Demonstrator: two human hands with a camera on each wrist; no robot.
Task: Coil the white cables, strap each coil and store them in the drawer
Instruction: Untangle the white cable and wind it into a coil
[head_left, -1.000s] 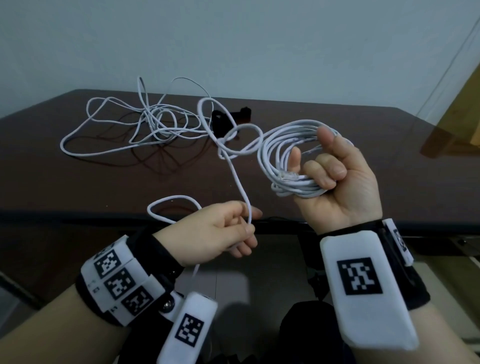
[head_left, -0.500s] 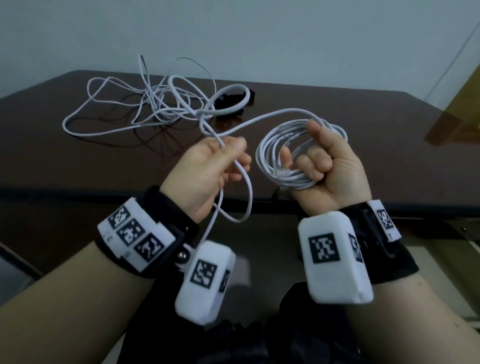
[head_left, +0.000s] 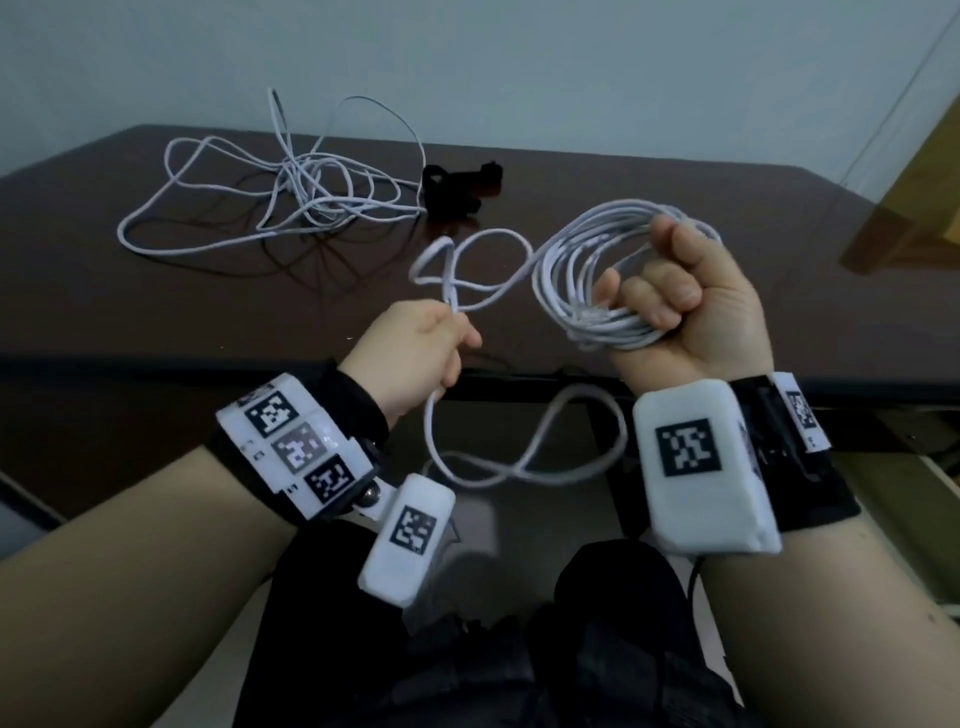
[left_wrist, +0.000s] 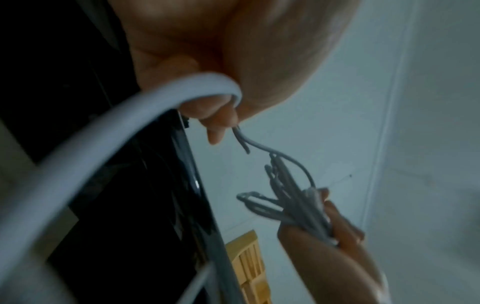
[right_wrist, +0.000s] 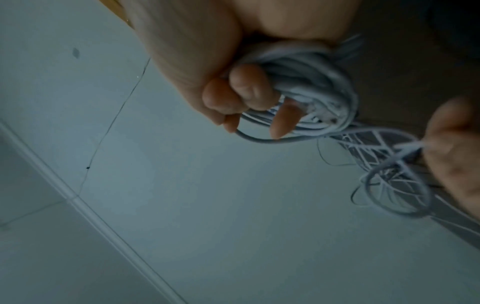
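Observation:
My right hand (head_left: 670, 296) grips a coil of white cable (head_left: 576, 280) with several turns, held above the table's front edge; in the right wrist view the coil (right_wrist: 311, 82) runs under my curled fingers (right_wrist: 244, 92). My left hand (head_left: 431, 343) pinches the loose run of the same cable (head_left: 467, 270), which loops up to the coil and hangs in a figure-eight tail (head_left: 519, 457) below the hands. In the left wrist view the cable (left_wrist: 130, 115) passes through the left hand's fingers. A second white cable (head_left: 270, 202) lies tangled on the dark table (head_left: 156, 312) at the back left.
Black straps (head_left: 457, 189) lie on the table behind the hands, beside the tangled cable. A wooden piece of furniture (head_left: 914, 208) stands at the right edge. A pale wall rises behind the table. My dark-clothed lap (head_left: 467, 649) is below the hands.
My left hand has dropped and slid further along the cable, leaving a longer tail hanging below. The right hand has closed tighter around the coil, which has gained a turn.

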